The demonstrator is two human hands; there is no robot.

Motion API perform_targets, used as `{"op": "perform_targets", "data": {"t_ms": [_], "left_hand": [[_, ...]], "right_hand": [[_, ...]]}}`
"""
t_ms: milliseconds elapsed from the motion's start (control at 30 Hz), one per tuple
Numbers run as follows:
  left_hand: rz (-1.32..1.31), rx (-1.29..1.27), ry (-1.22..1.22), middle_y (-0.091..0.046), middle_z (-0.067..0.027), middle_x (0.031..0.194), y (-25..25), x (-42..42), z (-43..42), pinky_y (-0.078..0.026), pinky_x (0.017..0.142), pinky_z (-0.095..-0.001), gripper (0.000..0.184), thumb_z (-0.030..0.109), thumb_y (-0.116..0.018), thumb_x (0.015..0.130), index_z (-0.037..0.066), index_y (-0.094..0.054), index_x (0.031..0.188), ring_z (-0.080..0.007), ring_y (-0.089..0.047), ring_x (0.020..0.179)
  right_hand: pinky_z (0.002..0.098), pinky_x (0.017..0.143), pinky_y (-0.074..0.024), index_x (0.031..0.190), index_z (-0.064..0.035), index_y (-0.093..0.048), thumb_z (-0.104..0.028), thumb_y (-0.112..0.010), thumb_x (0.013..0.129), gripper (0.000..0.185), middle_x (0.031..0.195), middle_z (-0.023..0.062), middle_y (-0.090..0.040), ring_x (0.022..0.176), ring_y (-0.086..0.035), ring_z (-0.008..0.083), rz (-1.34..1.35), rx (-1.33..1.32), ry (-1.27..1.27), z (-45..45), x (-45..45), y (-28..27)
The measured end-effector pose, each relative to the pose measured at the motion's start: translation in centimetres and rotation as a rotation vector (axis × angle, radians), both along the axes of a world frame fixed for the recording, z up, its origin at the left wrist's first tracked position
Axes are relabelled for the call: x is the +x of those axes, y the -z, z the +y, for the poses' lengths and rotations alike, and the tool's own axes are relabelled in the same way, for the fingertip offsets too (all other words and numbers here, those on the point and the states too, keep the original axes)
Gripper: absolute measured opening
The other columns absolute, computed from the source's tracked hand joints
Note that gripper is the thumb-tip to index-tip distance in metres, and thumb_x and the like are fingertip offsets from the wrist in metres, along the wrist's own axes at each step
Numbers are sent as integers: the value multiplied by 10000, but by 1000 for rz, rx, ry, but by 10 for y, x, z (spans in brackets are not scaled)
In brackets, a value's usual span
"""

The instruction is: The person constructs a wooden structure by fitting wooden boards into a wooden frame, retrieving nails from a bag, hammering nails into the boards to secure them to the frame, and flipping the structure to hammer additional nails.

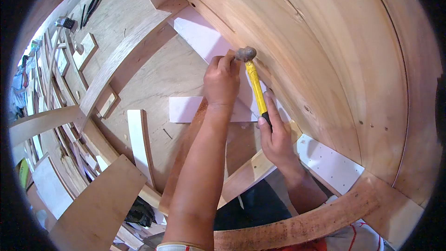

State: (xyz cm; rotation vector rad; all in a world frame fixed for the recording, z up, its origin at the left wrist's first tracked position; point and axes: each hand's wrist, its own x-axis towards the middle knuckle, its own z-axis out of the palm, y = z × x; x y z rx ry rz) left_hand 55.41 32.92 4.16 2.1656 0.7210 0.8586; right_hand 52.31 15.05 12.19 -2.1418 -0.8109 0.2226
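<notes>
My right hand point(277, 138) is wrapped round the black grip of a hammer point(256, 83) with a yellow handle, whose rounded metal head points away from me. Close beside the hammer head, my left hand point(221, 80) is closed at the end of a long reddish-brown wood strip point(183, 160), which runs back under my left forearm. What its fingertips pinch is too hidden to name. White-faced boards point(200, 31) lie beneath and beyond my hands, against the tall curved wooden wall point(297, 51).
Curved wooden ribs point(121, 56) cross the left side, with a reddish curved rib point(302, 225) near my body. A white plate with small holes point(328, 161) sits at right. Black-handled tools point(90, 10) and wood offcuts lie at upper left.
</notes>
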Motion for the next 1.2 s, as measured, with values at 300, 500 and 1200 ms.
{"op": "perform_targets", "data": {"t_ms": [300, 500, 1200], "left_hand": [[-33, -27, -1, -703, -155, 918, 0, 0, 0, -577, 695, -435, 159, 120, -751, 836, 62, -732, 983, -360, -694, 784], [-13, -29, -11, -704, -153, 901, -1, 2, -1, -574, 663, -424, 132, 145, -764, 843, 54, -735, 935, -352, -694, 762], [14, -185, 70, -709, -181, 976, -5, -4, 8, -580, 722, -389, 310, 97, -783, 796, 14, -728, 1089, -328, -712, 807]], "right_hand": [[450, 827, -540, 1534, -50, -392, -81, -518, 1019, 531, 1141, 309, -658, 1001, -678, 441, 92, -35, 14, 2, 2, 2], [438, 807, -540, 1533, -26, -387, -67, -518, 1013, 537, 1129, 312, -659, 976, -691, 414, -43, 34, 41, 0, -3, -12], [416, 742, -545, 1534, -16, -379, -51, -510, 1016, 536, 1157, 309, -661, 883, -717, 364, -37, 23, 51, 7, -3, -6]]}}
